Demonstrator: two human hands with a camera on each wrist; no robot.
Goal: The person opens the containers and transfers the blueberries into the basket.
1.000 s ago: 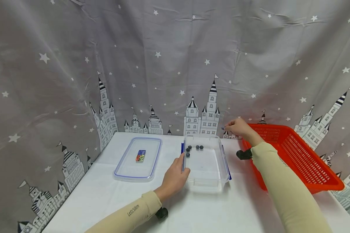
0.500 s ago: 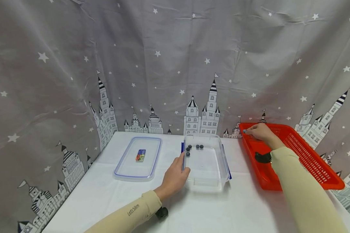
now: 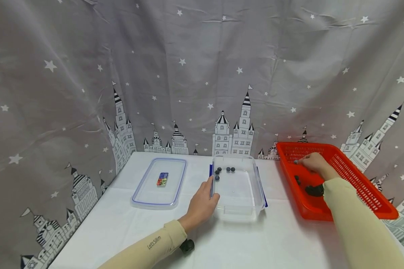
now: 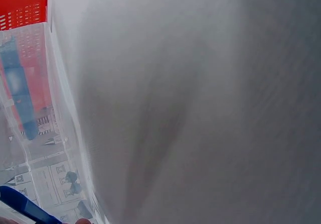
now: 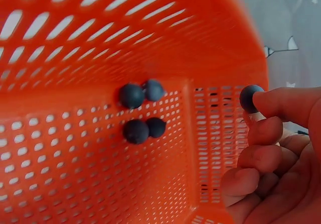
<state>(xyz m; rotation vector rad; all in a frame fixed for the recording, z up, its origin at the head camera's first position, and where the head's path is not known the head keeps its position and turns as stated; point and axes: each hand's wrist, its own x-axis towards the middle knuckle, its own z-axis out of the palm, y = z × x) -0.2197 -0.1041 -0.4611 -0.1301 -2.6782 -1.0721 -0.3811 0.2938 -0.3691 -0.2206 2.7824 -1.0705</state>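
Note:
My right hand [image 3: 314, 163] pinches a blueberry [image 5: 249, 99] between thumb and fingertip, inside the far left part of the red basket [image 3: 306, 203]. Several more blueberries [image 5: 136, 130] lie on the basket floor in the right wrist view, apart from the held one. My left hand [image 3: 201, 203] grips the left side of a clear plastic container [image 3: 239, 192], its thumb near the front left corner. Several blueberries [image 3: 219, 170] sit in the container's far part. Blue latches hang at its sides; one latch [image 4: 27, 204] shows low in the left wrist view.
A clear lid [image 3: 146, 192] with a blue seal and a small picture label [image 3: 162, 179] lies flat on the white table [image 3: 202, 250], left of the container. A grey curtain [image 3: 188, 45] printed with castles and stars hangs behind the table.
My right hand has moved right from beside the container's far right corner, over the basket's rim and down into the basket, carrying the blueberry. The left hand and container have stayed still.

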